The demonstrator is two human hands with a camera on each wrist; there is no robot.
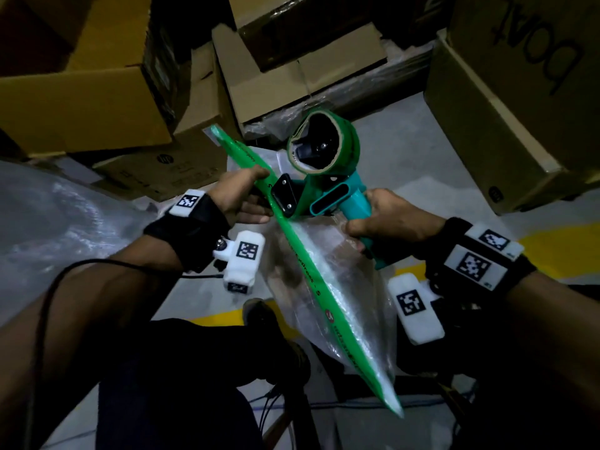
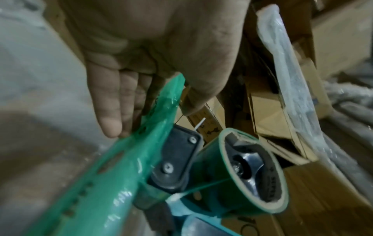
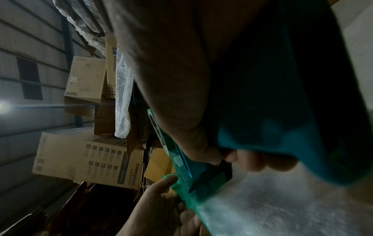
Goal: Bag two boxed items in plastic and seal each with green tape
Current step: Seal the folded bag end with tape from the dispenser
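A clear plastic bag (image 1: 354,303) with a dim boxed item inside hangs between my hands. A long strip of green tape (image 1: 311,274) runs along its folded edge. My left hand (image 1: 251,193) pinches the taped edge near its far end, thumb on top and fingers beneath; the left wrist view shows the left hand (image 2: 151,115) against the green tape (image 2: 113,175). My right hand (image 1: 373,219) grips the handle of the teal tape dispenser (image 1: 328,193), whose head sits on the strip beside the left hand. Its green roll (image 1: 324,144) points away from me.
Open cardboard boxes (image 1: 97,102) crowd the far side, and a large box (image 1: 506,102) stands at the right. Crumpled plastic sheeting (image 1: 48,222) lies at the left. The grey floor has a yellow line (image 1: 552,245). My shoe (image 1: 259,316) and cables (image 1: 357,404) are below the bag.
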